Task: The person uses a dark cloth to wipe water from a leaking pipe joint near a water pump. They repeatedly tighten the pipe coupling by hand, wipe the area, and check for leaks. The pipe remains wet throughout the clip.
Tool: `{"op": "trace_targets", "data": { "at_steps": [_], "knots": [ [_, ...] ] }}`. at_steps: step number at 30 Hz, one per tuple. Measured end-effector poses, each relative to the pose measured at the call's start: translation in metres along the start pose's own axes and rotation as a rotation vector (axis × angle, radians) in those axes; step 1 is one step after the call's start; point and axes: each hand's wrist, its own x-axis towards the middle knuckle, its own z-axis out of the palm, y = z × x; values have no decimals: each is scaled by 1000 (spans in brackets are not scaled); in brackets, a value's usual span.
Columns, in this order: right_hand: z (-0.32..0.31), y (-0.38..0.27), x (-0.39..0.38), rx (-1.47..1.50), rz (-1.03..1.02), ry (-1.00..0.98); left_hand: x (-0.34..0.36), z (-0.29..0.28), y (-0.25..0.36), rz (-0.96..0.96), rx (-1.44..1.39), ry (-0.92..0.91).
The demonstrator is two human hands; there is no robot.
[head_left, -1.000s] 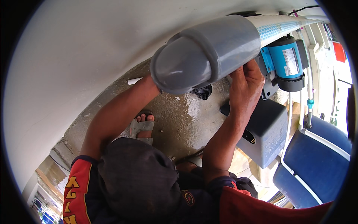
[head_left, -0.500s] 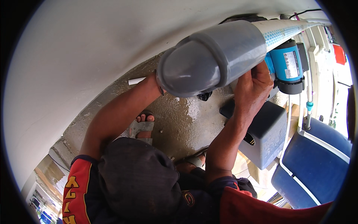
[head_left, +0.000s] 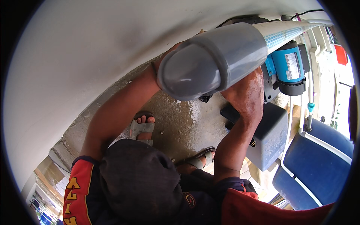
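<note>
A large grey plastic pipe elbow (head_left: 225,48) sits on the end of a thick white pipe (head_left: 287,35) with blue markings, close in front of me. My left hand (head_left: 173,49) reaches behind the elbow's far side; only its back edge shows, and its fingers are hidden. A small pale tip (head_left: 201,32) pokes up over the elbow's upper edge; I cannot tell what it is. Wet on its back, my right hand (head_left: 245,88) goes up under the elbow's lower side. Its fingers are out of sight behind the elbow, so any grip is hidden.
A blue and black pump (head_left: 289,65) stands right of my right hand. Below it are a dark grey box-shaped cover (head_left: 268,131) and large blue containers (head_left: 318,161) with thin white pipes across them. A pale wall (head_left: 93,48) curves along the left. The concrete floor (head_left: 176,127) is wet.
My right hand has slid left from the pump's side to behind the elbow. My left hand has moved up along the elbow's far side. A white stick beside my left wrist is gone from sight.
</note>
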Motion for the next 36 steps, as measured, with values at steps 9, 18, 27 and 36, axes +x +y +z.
{"op": "trace_targets", "data": {
  "at_steps": [9, 18, 27, 36],
  "knots": [
    [36, 15, -4, 186, -68, 621, 29, -10, 19, -29, 228, -23],
    [102, -7, 20, 631, 391, 1098, 35, 2, 31, 23, 519, -5],
    [102, 0, 45, 605, 368, 1347, 29, 20, 34, 132, 725, 18],
    [95, 0, 45, 646, 242, 1314, 30, 29, 37, 145, 807, 22]
  ]
}}
